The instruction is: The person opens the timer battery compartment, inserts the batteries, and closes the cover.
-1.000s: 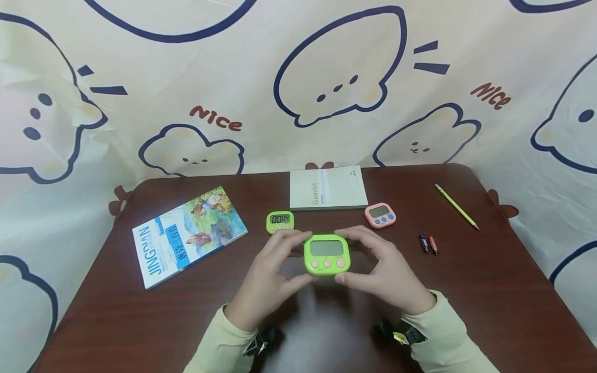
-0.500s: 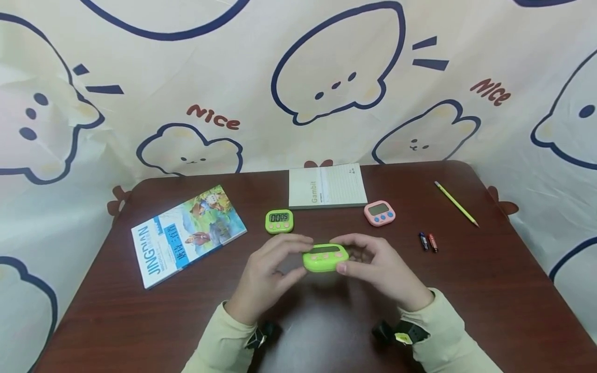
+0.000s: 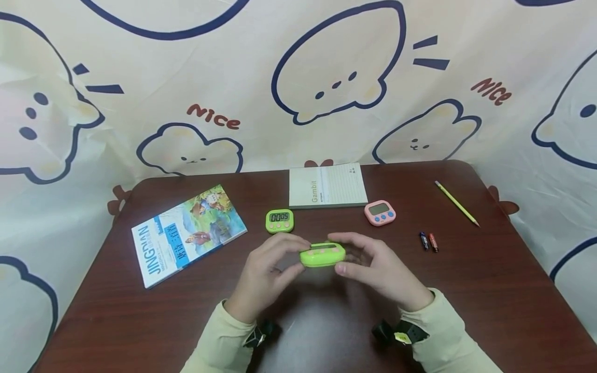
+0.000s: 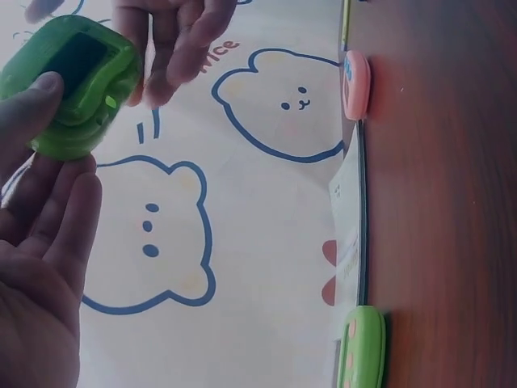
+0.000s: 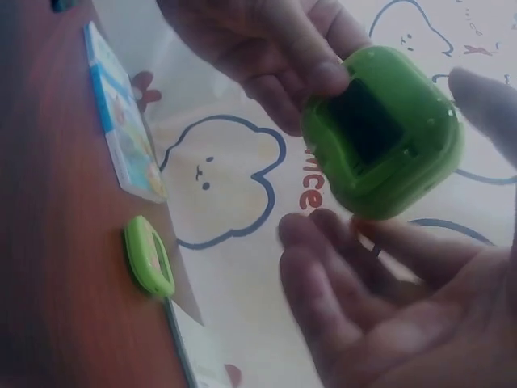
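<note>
A green digital timer [image 3: 323, 255] is held up above the table, tilted so that its screen is seen at a low slant in the head view. My left hand [image 3: 267, 272] pinches its left side, the thumb pressing on the back near a dark rectangular patch, as both wrist views show. Around the right side curves my right hand [image 3: 380, 267]. In the right wrist view its thumb stands apart from the timer [image 5: 392, 133], while a fingertip is at or very near the lower edge; contact is unclear. A second green timer [image 3: 280, 221] stands behind, its display lit.
A pink timer [image 3: 380, 213] lies at the back right, beside a pale notebook [image 3: 328, 186]. To the left is a colourful book [image 3: 188, 235]. A yellow pencil [image 3: 457, 203] and two small items, blue [image 3: 424, 241] and red [image 3: 433, 242], lie right on the brown table [image 3: 140, 326].
The held timer has tipped from facing the camera to lying nearly flat, and has shifted slightly left. The right fingers have come a little away from it. The other timer's display went from 0004 to 0005.
</note>
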Action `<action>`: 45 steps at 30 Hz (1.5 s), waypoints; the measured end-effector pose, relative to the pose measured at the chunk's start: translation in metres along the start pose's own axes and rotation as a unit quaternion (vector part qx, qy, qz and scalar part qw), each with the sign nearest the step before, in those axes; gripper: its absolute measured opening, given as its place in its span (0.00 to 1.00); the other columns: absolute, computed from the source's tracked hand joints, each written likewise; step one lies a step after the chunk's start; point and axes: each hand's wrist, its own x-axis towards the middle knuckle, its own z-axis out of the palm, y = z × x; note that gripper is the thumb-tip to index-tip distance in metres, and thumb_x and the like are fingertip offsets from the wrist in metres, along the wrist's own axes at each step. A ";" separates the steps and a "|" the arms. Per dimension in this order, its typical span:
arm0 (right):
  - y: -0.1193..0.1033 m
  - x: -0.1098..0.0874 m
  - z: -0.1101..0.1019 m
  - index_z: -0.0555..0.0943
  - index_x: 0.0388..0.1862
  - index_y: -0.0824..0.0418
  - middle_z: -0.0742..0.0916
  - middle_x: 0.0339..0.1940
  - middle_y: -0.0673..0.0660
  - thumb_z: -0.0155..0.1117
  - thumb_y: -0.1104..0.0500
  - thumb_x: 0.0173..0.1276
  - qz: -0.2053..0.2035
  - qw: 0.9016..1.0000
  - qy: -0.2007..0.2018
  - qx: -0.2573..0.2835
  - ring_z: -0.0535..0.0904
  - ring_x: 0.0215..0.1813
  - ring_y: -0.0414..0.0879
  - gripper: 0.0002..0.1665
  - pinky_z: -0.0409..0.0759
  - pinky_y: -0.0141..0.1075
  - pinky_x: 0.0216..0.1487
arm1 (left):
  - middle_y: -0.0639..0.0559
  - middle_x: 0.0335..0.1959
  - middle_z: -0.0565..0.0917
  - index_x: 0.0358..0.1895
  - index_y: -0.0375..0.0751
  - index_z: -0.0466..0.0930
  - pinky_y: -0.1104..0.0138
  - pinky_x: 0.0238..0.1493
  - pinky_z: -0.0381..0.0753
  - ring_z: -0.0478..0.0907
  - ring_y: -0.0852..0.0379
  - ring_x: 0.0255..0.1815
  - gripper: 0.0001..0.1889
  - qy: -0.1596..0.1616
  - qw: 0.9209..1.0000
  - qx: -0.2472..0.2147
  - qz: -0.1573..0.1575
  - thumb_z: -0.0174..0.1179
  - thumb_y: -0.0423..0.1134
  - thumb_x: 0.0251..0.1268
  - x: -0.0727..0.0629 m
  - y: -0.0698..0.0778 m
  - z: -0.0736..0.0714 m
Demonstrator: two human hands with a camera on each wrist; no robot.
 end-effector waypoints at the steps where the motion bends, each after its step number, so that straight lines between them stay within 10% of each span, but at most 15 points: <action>1: 0.000 0.000 0.001 0.73 0.70 0.59 0.82 0.62 0.57 0.70 0.61 0.68 -0.016 1.000 0.002 -0.014 0.82 0.57 0.52 0.32 0.83 0.38 0.55 | 0.54 0.49 0.85 0.49 0.43 0.84 0.63 0.56 0.82 0.81 0.56 0.52 0.19 0.003 1.000 -0.006 -0.010 0.73 0.26 0.55 0.000 0.000 0.000; 11: -0.002 -0.001 0.011 0.78 0.62 0.57 0.83 0.57 0.55 0.76 0.66 0.61 -0.155 0.980 0.082 -0.094 0.81 0.56 0.45 0.30 0.82 0.40 0.55 | 0.55 0.45 0.85 0.49 0.42 0.83 0.60 0.51 0.86 0.82 0.57 0.47 0.16 0.013 0.991 -0.097 -0.091 0.73 0.30 0.57 -0.001 0.004 -0.002; 23: -0.004 -0.002 0.011 0.84 0.51 0.56 0.86 0.48 0.50 0.74 0.68 0.61 -0.160 0.978 0.099 -0.091 0.83 0.49 0.45 0.19 0.85 0.38 0.51 | 0.56 0.44 0.85 0.48 0.44 0.83 0.58 0.49 0.86 0.82 0.58 0.45 0.15 -0.019 0.987 -0.105 -0.120 0.73 0.33 0.57 -0.001 0.006 -0.003; 45: 0.009 0.007 0.004 0.82 0.52 0.70 0.89 0.43 0.61 0.69 0.65 0.67 0.028 0.996 0.066 0.053 0.87 0.40 0.45 0.16 0.87 0.41 0.44 | 0.52 0.61 0.78 0.73 0.45 0.67 0.66 0.52 0.84 0.79 0.59 0.55 0.46 -0.076 0.995 -0.011 -0.070 0.81 0.40 0.47 0.001 0.004 -0.001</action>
